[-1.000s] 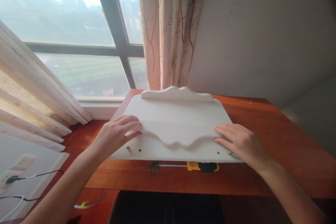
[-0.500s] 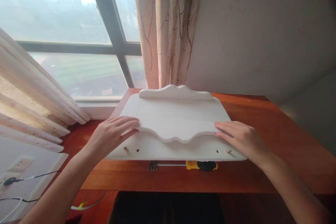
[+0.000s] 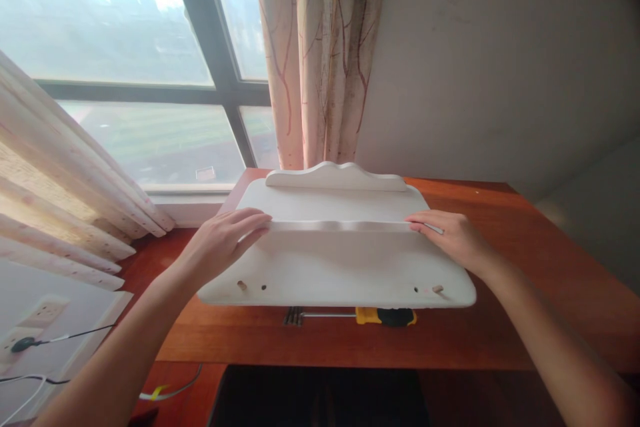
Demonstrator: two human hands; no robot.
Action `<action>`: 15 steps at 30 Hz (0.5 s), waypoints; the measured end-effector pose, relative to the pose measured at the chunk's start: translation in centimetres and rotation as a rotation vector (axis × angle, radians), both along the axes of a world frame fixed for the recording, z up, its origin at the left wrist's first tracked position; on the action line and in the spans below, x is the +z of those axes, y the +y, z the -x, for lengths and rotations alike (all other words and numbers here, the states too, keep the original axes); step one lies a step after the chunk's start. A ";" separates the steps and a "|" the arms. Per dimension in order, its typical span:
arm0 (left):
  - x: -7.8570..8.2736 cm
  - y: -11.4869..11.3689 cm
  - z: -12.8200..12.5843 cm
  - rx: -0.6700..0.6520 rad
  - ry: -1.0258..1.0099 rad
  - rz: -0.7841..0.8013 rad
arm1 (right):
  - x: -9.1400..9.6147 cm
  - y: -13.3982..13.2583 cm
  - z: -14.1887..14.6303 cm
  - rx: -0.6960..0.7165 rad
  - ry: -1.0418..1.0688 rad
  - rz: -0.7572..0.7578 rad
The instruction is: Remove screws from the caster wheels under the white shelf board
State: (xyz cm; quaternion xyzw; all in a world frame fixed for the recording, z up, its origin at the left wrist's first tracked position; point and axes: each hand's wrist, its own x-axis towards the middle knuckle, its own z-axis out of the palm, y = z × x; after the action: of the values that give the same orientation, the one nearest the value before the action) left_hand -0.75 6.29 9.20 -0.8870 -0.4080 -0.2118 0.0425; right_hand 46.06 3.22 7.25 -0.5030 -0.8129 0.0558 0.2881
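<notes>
Between my two hands a white wavy-edged board (image 3: 340,226) is held level, seen nearly edge-on above a larger white panel (image 3: 340,267). My left hand (image 3: 233,233) pinches its left end, and my right hand (image 3: 447,233) pinches its right end. On the panel's near side a wooden dowel (image 3: 242,285) and a small hole show at the left. A second wooden dowel (image 3: 438,289) and hole show at the right. Along the panel's far edge stands another white wavy board (image 3: 336,179).
A yellow and black screwdriver (image 3: 385,316) lies in front of the panel, beside several dark screws (image 3: 293,315). The brown wooden table (image 3: 525,267) reaches right toward the wall. A window, curtains (image 3: 325,67) and a wall socket with a plug (image 3: 23,344) are at the left and back.
Both hands have tilted the held board from showing its broad face to nearly edge-on. The hands have shifted slightly away from me. Panel and screwdriver stay in place.
</notes>
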 end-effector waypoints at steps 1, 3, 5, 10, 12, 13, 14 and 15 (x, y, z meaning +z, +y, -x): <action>-0.1 0.2 -0.1 0.000 -0.007 0.006 | 0.0 0.2 0.0 -0.002 0.000 0.006; -0.2 0.6 -0.3 -0.002 -0.023 0.011 | 0.0 0.6 0.1 0.001 -0.008 -0.007; -0.2 0.9 -0.4 -0.004 -0.030 0.020 | -0.2 1.0 0.0 0.020 -0.026 -0.041; -0.3 1.6 -0.3 -0.016 -0.026 0.042 | -0.5 1.5 0.0 0.030 -0.088 -0.097; -0.4 1.8 0.0 -0.018 -0.021 0.062 | -0.5 1.6 0.1 0.023 -0.084 -0.099; -0.4 1.9 0.1 -0.019 -0.022 0.077 | -0.5 1.6 0.2 0.021 -0.079 -0.096; -0.5 2.0 0.2 -0.021 -0.027 0.094 | -0.5 1.7 0.2 0.020 -0.075 -0.089; -0.5 2.1 0.3 -0.023 -0.035 0.114 | -0.5 1.7 0.2 0.022 -0.072 -0.079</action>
State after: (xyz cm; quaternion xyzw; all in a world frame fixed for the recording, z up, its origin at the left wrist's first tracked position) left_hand -1.05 8.42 8.70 -0.8888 -0.4098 -0.2045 -0.0176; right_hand 45.82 4.97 6.70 -0.4842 -0.8296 0.0089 0.2778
